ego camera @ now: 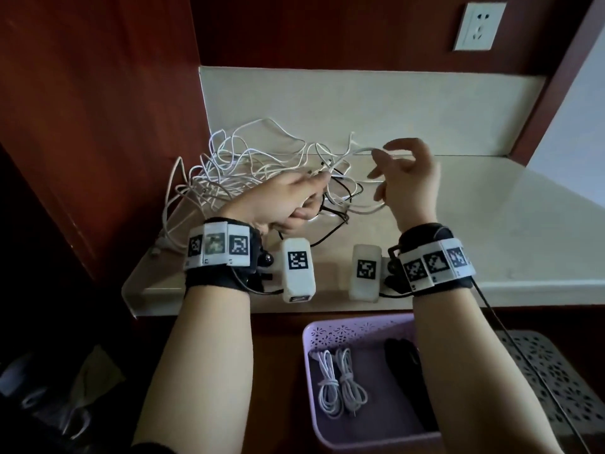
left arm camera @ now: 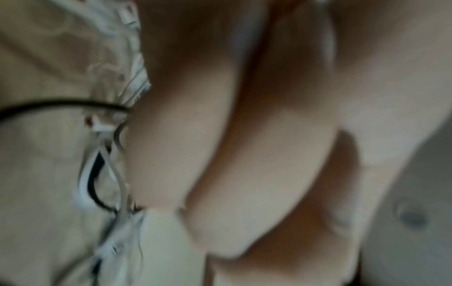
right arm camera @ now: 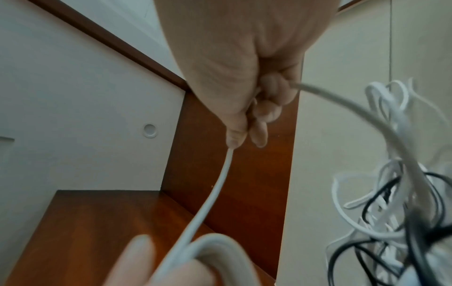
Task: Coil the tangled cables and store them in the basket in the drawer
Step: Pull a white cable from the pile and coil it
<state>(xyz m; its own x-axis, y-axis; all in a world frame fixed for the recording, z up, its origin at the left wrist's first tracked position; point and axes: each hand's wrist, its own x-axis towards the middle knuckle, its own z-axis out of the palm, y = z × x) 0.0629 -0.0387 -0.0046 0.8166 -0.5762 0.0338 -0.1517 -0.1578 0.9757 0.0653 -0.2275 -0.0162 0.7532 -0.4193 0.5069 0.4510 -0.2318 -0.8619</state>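
Observation:
A tangle of white cables (ego camera: 248, 158) with a black cable (ego camera: 340, 188) running through it lies on the cream countertop (ego camera: 491, 224). My left hand (ego camera: 284, 201) grips strands at the tangle's right side, fingers curled (left arm camera: 220, 135) beside the cables (left arm camera: 105, 154). My right hand (ego camera: 409, 181) is raised over the counter and holds a loop of white cable (ego camera: 361, 150). In the right wrist view my right hand (right arm camera: 244, 123) pinches that white cable (right arm camera: 215, 189) between thumb and fingers, with the tangle (right arm camera: 396, 193) to its right. The purple basket (ego camera: 353, 326) below holds two coiled white cables (ego camera: 340, 381).
A black object (ego camera: 402, 358) also lies in the purple basket, partly under my right forearm. A grey perforated basket (ego camera: 550, 371) stands to its right. Red-brown wooden panels close in the counter on the left and back, with a wall socket (ego camera: 479, 26) above.

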